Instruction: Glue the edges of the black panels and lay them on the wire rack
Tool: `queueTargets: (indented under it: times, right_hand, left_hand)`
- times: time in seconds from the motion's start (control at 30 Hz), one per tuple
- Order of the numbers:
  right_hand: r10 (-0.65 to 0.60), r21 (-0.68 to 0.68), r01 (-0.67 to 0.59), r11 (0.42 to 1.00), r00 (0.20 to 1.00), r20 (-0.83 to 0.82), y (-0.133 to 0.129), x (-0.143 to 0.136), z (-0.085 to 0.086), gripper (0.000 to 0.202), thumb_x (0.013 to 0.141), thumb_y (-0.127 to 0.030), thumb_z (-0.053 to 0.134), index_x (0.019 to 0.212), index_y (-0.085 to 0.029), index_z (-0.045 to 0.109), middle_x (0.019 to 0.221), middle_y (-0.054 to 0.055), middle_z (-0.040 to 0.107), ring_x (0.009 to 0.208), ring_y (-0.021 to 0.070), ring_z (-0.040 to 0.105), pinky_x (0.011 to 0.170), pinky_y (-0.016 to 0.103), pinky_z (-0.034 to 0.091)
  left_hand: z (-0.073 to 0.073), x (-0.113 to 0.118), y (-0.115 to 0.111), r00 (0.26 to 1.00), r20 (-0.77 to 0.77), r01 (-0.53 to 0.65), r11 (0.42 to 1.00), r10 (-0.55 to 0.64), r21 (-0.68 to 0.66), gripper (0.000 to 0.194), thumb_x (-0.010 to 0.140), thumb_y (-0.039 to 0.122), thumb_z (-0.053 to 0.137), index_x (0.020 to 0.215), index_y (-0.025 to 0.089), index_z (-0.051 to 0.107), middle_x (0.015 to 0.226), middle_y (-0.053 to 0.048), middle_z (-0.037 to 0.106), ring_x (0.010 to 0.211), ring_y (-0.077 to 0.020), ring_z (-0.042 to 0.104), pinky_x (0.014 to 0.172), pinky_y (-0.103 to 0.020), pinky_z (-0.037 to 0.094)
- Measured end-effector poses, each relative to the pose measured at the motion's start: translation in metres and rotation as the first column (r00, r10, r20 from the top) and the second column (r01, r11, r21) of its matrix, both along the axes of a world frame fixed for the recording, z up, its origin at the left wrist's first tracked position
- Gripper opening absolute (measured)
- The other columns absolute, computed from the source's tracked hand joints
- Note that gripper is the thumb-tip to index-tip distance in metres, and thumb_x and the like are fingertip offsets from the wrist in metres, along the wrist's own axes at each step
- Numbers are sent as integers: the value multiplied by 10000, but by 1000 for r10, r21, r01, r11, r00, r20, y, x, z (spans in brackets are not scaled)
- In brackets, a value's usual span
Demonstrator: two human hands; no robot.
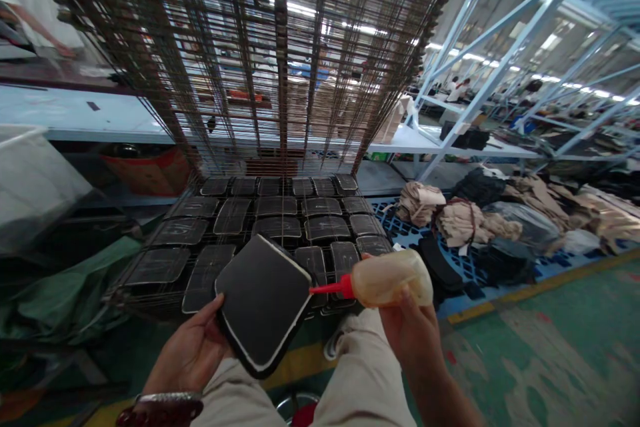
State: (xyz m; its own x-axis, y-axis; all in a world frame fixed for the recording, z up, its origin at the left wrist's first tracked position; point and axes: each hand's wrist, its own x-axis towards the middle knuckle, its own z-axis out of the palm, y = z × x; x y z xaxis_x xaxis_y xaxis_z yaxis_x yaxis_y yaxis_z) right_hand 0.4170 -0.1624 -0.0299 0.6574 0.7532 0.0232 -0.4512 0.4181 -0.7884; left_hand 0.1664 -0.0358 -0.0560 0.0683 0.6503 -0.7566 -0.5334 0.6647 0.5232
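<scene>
My left hand grips a flat black panel with rounded corners by its left edge, thumb on top. A pale line of glue runs along parts of the panel's border. Wrapped in my right hand is a translucent squeeze bottle of yellowish liquid, lying on its side. Its red nozzle points left, and the tip is at the panel's right corner. Behind the panel, similar black pieces with pale outlines lie in rows on a wire rack shelf.
Rusty wire shelves rise tilted above the rows. To the right, bundled beige fabric sits on a blue pallet. A white bin and green cloth are at left. A person stands beyond the blue table.
</scene>
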Motion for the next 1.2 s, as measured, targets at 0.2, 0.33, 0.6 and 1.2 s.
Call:
queueTargets:
  times: [0.2, 0.33, 0.6, 1.2]
  right_hand:
    - [-43, -22, 42, 999, 998, -41, -5, -10, -13, 552, 717, -334, 882, 1228, -257, 688, 1040, 122, 782, 1065, 354, 706, 1021, 607, 483]
    - [24, -31, -26, 999, 997, -70, -10, -16, -23, 551, 721, -352, 887, 1227, -258, 691, 1061, 129, 778, 1066, 342, 708, 1014, 567, 500]
    - [126, -23, -129, 991, 985, -119, -20, -36, -48, 415, 752, -353, 866, 1121, -216, 736, 1107, 158, 761, 1117, 338, 685, 983, 505, 532]
    - [55, -4, -55, 998, 998, -33, 1, -11, -19, 623, 697, -352, 894, 1258, -217, 659, 1112, 157, 757, 1127, 370, 671, 993, 578, 511]
  left_hand:
    - [-6, 9, -3, 990, 68, -120, 993, 119, 6, 465, 933, -4, 464, 1381, 68, 568, 941, -136, 809, 679, -192, 774, 586, -226, 646]
    - [-8, 11, -3, 987, 71, -143, 990, 142, 5, 489, 944, 12, 467, 1419, 97, 544, 1058, -149, 794, 720, -175, 772, 598, -200, 635]
    - [-7, 14, -3, 980, 34, -198, 980, 198, -23, 488, 949, 16, 477, 1417, 132, 548, 1114, -136, 779, 651, -131, 745, 578, -178, 621]
    - [-6, 11, -8, 979, 32, -202, 979, 202, 3, 444, 940, 21, 466, 1325, 169, 630, 972, -84, 806, 742, -188, 774, 628, -247, 649]
